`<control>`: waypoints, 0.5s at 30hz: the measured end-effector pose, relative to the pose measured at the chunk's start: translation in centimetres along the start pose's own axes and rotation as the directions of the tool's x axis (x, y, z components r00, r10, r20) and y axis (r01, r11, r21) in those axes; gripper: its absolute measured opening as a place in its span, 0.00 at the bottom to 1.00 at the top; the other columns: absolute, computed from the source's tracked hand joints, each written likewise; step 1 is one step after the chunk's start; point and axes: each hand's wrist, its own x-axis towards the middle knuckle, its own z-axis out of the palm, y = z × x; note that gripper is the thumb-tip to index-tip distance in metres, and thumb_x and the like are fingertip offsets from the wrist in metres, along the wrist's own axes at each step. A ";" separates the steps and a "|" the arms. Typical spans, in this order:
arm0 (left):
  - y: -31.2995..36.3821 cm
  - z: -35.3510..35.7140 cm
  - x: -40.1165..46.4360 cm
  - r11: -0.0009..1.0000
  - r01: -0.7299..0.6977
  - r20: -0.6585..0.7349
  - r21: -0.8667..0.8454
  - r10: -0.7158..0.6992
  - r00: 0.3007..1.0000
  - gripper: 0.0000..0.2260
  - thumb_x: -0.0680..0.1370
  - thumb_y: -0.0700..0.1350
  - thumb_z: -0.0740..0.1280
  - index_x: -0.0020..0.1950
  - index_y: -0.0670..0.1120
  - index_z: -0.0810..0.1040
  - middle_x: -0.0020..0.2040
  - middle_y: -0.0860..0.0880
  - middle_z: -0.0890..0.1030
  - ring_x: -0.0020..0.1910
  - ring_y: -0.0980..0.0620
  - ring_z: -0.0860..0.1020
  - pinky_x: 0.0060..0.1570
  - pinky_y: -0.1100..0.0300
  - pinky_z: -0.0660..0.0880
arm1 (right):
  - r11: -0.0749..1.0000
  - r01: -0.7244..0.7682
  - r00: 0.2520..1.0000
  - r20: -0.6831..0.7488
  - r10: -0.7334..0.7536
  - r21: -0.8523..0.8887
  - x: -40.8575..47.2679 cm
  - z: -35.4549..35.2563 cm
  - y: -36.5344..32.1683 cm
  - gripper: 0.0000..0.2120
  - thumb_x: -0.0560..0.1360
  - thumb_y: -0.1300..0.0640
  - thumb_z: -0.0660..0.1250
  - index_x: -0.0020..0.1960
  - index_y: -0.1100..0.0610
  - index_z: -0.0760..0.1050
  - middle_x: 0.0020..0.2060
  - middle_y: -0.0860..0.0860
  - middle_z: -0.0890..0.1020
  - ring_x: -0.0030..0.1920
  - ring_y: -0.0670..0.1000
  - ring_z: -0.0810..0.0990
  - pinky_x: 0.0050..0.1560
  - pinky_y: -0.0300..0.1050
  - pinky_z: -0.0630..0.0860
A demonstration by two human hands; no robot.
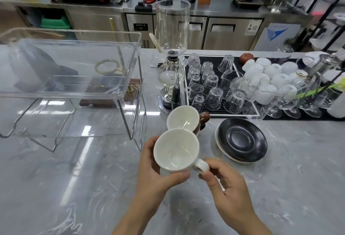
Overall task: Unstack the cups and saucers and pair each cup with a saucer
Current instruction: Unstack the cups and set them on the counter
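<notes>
A white cup (176,149) is held up above the marble counter, its mouth facing me. My left hand (155,175) grips its body, thumb under the rim and fingers behind. My right hand (225,184) pinches the cup's handle at its right side. Just behind it a second cup (183,118), white inside and brown outside, stands on the counter with its brown handle pointing right. To the right lies a stack of saucers (242,138): a black one on top of a white one whose rim shows at the left and front.
A clear acrylic stand (74,78) fills the counter's left. A glass siphon brewer (170,70) stands behind the cups. A black mat (220,83) with upturned glasses, a pile of white cups (270,78) and stemmed glasses line the back right.
</notes>
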 end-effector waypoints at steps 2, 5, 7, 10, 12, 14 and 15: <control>-0.4 -0.3 -0.9 0.999 0.002 -0.011 0.033 -0.001 1.000 0.41 0.53 0.43 0.83 0.63 0.58 0.74 0.61 0.54 0.80 0.62 0.51 0.78 0.61 0.52 0.74 | 1.000 -0.014 0.999 0.038 0.014 -0.007 -0.7 0.1 0.3 0.09 0.79 0.48 0.64 0.53 0.49 0.80 0.45 0.48 0.82 0.45 0.54 0.82 0.45 0.58 0.80; -1.0 -0.7 -2.0 0.995 0.000 -0.022 0.098 0.002 1.000 0.40 0.53 0.44 0.83 0.62 0.61 0.73 0.60 0.57 0.79 0.61 0.54 0.78 0.57 0.61 0.73 | 0.999 -0.032 0.995 0.091 0.035 -0.035 -1.6 0.1 0.7 0.08 0.79 0.49 0.64 0.52 0.50 0.80 0.43 0.48 0.81 0.43 0.52 0.80 0.45 0.48 0.78; -1.5 -1.1 -2.7 0.987 -0.005 -0.038 0.163 0.011 0.999 0.41 0.53 0.45 0.84 0.62 0.62 0.73 0.60 0.58 0.79 0.61 0.55 0.78 0.56 0.65 0.73 | 0.997 -0.043 0.991 0.124 0.050 -0.060 -2.2 0.1 1.2 0.05 0.79 0.53 0.65 0.51 0.51 0.80 0.43 0.47 0.81 0.43 0.50 0.79 0.45 0.38 0.75; -2.3 -1.6 -3.6 0.972 -0.005 -0.043 0.234 0.015 0.999 0.41 0.53 0.45 0.86 0.62 0.61 0.72 0.60 0.60 0.79 0.60 0.57 0.78 0.56 0.68 0.73 | 0.995 -0.071 0.984 0.156 0.081 -0.068 -3.1 0.3 2.1 0.04 0.78 0.57 0.66 0.50 0.53 0.80 0.43 0.47 0.81 0.42 0.49 0.79 0.45 0.36 0.74; -2.8 -1.7 -4.1 0.963 0.009 -0.046 0.269 0.004 0.999 0.42 0.52 0.46 0.86 0.62 0.60 0.72 0.59 0.62 0.78 0.59 0.59 0.78 0.54 0.71 0.72 | 0.994 -0.075 0.982 0.168 0.089 -0.083 -3.6 0.4 2.6 0.04 0.77 0.58 0.66 0.49 0.53 0.80 0.43 0.46 0.81 0.43 0.49 0.79 0.45 0.38 0.76; -3.2 -1.8 -4.4 0.957 0.035 -0.051 0.289 -0.021 0.998 0.43 0.51 0.48 0.86 0.63 0.58 0.71 0.58 0.64 0.78 0.58 0.60 0.78 0.52 0.72 0.73 | 0.992 -0.079 0.978 0.183 0.096 -0.097 -4.0 0.5 3.2 0.04 0.77 0.59 0.67 0.48 0.53 0.80 0.43 0.46 0.81 0.43 0.49 0.80 0.44 0.39 0.76; -3.5 -1.8 -4.5 0.954 0.051 -0.054 0.297 -0.036 0.998 0.44 0.51 0.50 0.86 0.63 0.58 0.71 0.59 0.64 0.78 0.59 0.60 0.78 0.52 0.71 0.73 | 0.991 -0.080 0.977 0.190 0.099 -0.107 -4.2 0.6 3.4 0.04 0.76 0.60 0.67 0.48 0.53 0.79 0.43 0.46 0.80 0.42 0.48 0.79 0.43 0.38 0.76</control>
